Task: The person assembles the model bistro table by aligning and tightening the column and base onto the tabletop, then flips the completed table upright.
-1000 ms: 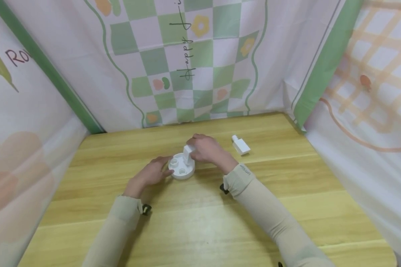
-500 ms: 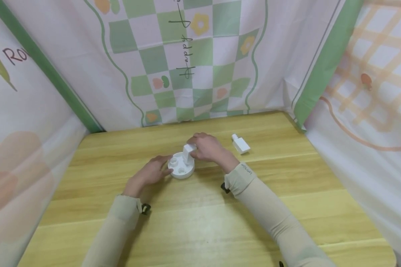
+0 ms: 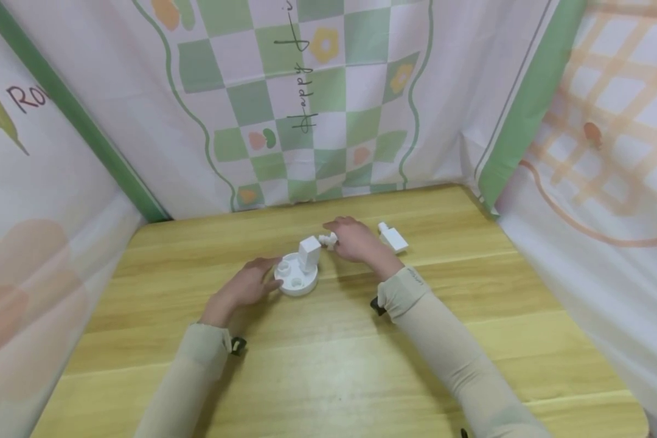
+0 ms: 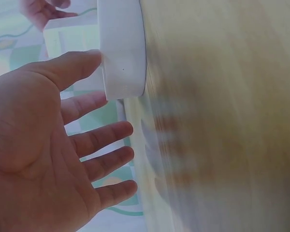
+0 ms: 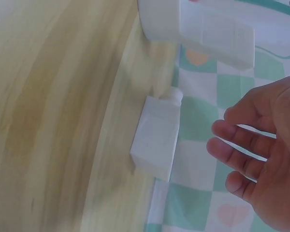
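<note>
A round white base [image 3: 301, 286] with sockets in its top stands near the table's middle. An upright white rectangular block [image 3: 309, 254] rises from its right side. My left hand [image 3: 246, 285] touches the base's left rim with thumb and index finger; the left wrist view shows the other fingers straight and spread. Just right of the base, a white block with a rounded peg [image 5: 157, 135] lies on the table, partly covered by my right hand [image 3: 353, 239] in the head view. In the right wrist view, that hand hovers apart from the block, fingers loosely bent around nothing.
Another white block with a peg [image 3: 393, 238] lies on the table to the right of my right hand. The wooden table [image 3: 328, 365] meets a patterned cloth backdrop [image 3: 306, 109] behind, with cloth walls on both sides.
My right hand has let go of the upright block, which stays in the base, and has moved right to the nearer pegged block. The left hand stays at the rim.
</note>
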Demonstrator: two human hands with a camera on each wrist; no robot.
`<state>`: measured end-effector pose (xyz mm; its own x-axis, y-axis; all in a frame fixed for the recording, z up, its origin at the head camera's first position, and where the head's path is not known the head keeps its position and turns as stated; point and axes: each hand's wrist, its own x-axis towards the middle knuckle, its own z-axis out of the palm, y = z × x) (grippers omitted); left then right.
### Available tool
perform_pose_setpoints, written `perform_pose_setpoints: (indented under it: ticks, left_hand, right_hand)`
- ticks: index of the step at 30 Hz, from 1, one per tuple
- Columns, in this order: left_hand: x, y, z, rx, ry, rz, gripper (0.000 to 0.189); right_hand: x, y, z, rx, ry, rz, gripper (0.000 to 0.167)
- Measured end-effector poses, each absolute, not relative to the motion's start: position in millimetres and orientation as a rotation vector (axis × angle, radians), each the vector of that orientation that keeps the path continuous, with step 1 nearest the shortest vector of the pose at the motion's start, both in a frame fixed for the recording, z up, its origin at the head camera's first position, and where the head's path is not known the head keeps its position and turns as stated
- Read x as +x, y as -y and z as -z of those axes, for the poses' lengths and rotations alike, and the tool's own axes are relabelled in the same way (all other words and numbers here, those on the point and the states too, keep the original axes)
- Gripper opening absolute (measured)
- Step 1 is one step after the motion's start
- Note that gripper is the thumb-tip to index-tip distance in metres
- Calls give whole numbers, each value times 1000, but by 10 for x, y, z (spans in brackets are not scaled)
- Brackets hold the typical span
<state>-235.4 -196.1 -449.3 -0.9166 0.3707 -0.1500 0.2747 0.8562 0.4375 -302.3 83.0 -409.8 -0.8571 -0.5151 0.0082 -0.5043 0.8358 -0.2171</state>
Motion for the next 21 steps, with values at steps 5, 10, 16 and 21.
perform_pose_setpoints:
  ticks: [5, 10, 16, 21]
  left_hand:
    - [-2341, 1959, 4485, 525, -2814, -593, 66]
    - [-2330, 1955, 4486, 497, -2807, -591, 67]
    - [-2326, 1942, 4521, 433, -2797, -579, 68]
    - [-2313, 1895, 4552, 369, -2812, -559, 71]
  right_hand:
    - [-3028, -888, 4099, -830, -2947, 322, 55]
    - [-3038, -901, 4126, -804, -2958, 307, 52]
    - [-3033, -911, 4148, -780, -2972, 304, 50]
    - [-3028, -910, 4157, -778, -2993, 294, 49]
